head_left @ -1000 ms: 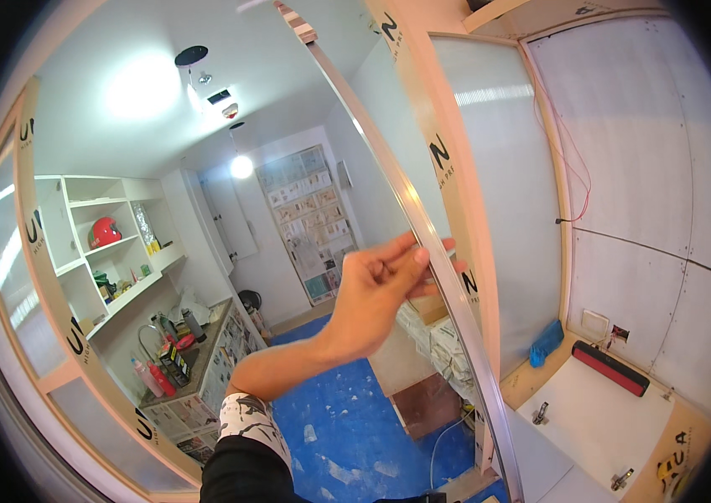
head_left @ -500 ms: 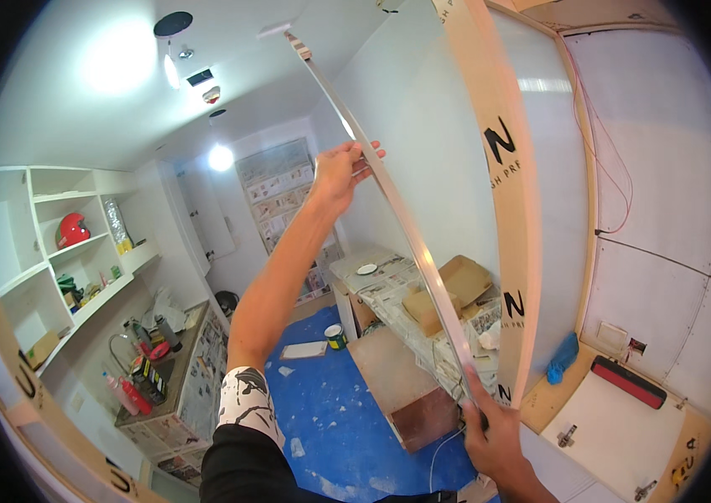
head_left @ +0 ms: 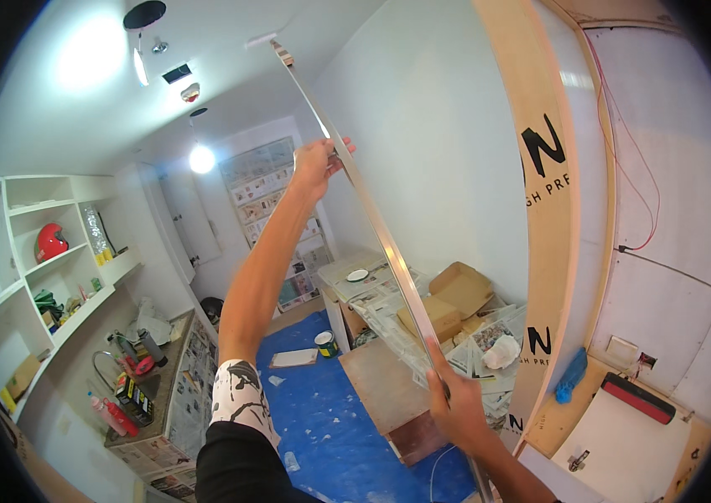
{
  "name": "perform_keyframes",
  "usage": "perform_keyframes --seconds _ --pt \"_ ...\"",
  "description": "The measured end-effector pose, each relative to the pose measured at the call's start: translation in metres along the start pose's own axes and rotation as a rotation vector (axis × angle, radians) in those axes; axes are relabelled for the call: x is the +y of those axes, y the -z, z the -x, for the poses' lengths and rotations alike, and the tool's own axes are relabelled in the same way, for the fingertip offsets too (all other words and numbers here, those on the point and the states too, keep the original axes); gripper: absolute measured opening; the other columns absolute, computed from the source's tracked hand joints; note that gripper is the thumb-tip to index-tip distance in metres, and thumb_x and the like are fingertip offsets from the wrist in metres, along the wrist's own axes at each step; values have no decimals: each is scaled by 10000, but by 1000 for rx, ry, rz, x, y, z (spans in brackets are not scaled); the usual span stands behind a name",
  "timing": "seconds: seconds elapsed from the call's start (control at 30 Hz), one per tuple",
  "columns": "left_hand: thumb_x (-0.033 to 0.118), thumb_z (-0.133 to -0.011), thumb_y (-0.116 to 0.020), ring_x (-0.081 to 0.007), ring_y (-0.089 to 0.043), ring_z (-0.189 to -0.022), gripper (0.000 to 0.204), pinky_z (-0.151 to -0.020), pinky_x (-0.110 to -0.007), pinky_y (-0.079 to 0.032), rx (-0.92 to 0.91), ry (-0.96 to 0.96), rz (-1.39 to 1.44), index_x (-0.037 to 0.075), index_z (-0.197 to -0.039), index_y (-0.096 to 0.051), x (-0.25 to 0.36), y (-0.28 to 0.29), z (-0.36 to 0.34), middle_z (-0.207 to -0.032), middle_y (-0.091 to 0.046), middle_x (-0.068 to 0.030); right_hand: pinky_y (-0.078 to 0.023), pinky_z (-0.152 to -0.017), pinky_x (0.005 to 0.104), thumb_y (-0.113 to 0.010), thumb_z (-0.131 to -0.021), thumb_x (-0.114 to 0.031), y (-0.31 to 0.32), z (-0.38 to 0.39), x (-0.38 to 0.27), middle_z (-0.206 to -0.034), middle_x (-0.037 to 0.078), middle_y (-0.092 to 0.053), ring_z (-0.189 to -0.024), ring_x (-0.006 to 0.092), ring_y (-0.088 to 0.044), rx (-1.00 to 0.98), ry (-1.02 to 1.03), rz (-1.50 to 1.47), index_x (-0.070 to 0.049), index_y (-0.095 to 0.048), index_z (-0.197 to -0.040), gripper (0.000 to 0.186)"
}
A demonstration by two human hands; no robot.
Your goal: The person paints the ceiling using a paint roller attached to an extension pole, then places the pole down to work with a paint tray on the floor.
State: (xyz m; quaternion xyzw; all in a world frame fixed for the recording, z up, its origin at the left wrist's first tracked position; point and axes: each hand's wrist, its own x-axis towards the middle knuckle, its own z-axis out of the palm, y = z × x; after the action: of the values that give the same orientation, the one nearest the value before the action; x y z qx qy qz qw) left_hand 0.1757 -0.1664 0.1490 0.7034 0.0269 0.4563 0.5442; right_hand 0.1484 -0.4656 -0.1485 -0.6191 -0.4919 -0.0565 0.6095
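A long, straight metal pole slants up across the view toward the ceiling. A pale roller-like head is at its far tip, against the ceiling or very near it; whether it touches I cannot tell. High on the pole, my left hand is closed round it with some fingertips showing on the far side. My right hand grips the same pole low down, near the right side. The pole's lower end runs down past my right wrist.
A wooden frame post stands close on the right. A pendant bulb hangs ahead. Blue sheeting covers the floor, with a paint can on it. A cardboard box sits on the paper-covered counter. White shelves line the left wall.
My hands and the pole sit further left in the picture, and my right hand is higher. The whole view has shifted, with the wooden post further right. Both hands keep their hold.
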Motion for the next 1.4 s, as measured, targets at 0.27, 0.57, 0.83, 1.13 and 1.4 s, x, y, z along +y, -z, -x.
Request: perform_keyframes --seconds 0.27,0.57,0.83,1.13,1.4 --pt "125 -1004 -412 -257 -622 -1056 351 -938 -376 -508 -111 -40 -90 -130 -1235 -483 61 -73 189 -1208 -589 -179 -445 -537 388 -521 -940 -124 52 189 23 -734 155 -606 -548 263 -552 3 -76 -58 -96 -575 -1266 332" --pt "147 -1000 -455 -314 -620 -1074 368 -915 -438 -537 -297 24 -43 -89 -1281 -488 134 -173 366 -1204 -596 -198 -443 -508 406 -597 -857 -109 163 408 25 -822 158 -592 -565 310 -560 -174 -213 47 -121 -561 -1256 401" --pt "110 -991 -464 -353 -621 -1065 359 -859 -428 -568 -418 79 -4 -97 -1284 -477 162 -197 444 -1219 -582 -230 -453 -470 409 -609 -835 -93 214 498 -1 -855 125 -652 -549 287 -577 -228 -222 201 -177 -507 -1353 534" --pt "147 -998 -455 -270 -626 -1056 347 -933 -400 -513 -212 64 50 -100 -1234 -517 126 -151 352 -1208 -598 -185 -395 -496 397 -567 -853 -14 173 349 -59 -676 163 -540 -552 300 -515 7 -139 57 -61 -560 -1280 430" --pt "156 -987 -441 -202 -586 -1078 333 -958 -366 -432 -53 8 -2 -77 -1216 -508 62 -48 168 -1170 -618 -152 -418 -514 365 -547 -916 -73 49 160 -38 -671 178 -557 -520 283 -527 54 -20 -8 -63 -522 -1321 406"
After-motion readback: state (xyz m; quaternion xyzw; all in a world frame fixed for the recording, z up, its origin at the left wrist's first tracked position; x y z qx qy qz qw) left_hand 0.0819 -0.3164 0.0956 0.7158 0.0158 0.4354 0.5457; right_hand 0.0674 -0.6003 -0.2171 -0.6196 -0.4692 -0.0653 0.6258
